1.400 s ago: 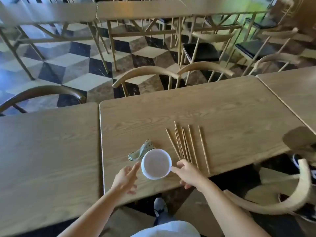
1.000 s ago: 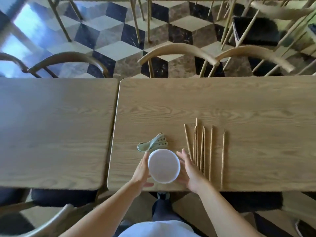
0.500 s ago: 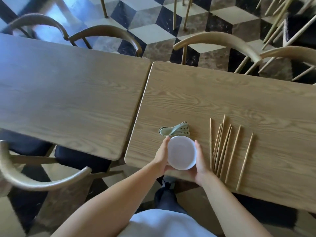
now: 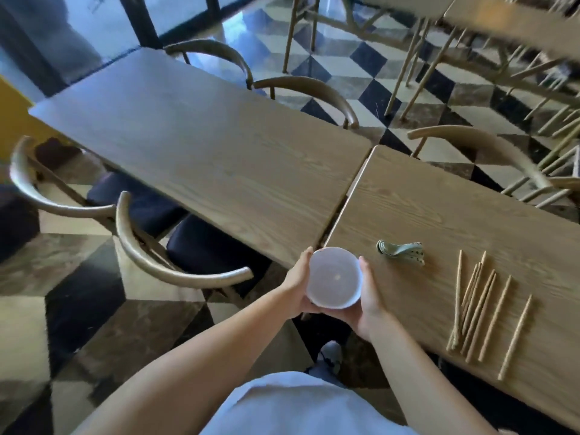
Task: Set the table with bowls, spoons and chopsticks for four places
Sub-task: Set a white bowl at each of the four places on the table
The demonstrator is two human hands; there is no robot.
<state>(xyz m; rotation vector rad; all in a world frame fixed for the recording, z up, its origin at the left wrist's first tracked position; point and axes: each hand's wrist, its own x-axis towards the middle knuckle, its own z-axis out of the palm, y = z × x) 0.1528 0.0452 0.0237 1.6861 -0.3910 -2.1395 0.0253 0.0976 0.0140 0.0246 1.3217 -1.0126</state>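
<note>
Bowl first: we are cupping it between both palms, just off the near left corner of the right table, beside the gap where the left table is meeting it. Our left hand is wrapping the left wall and our right hand the right wall, with the fingers curling underneath. We are judging it to be stiff, smooth and fairly light, so it may be slippery. Holding it at the sides, just below the rim, seems the safest grip. If it is ceramic, it could chip on a hard landing.

From straight above, we are not managing to tell whether this is one bowl or a nested stack, and our fingertips are hiding beneath it. To the right, pale green spoons are lying nested on the right table, too closely packed to count. Farther right, wooden chopsticks are lying loose and overlapping, so their number is unclear too. A curved chair is standing near left, and the far furniture is blurring out.
</note>
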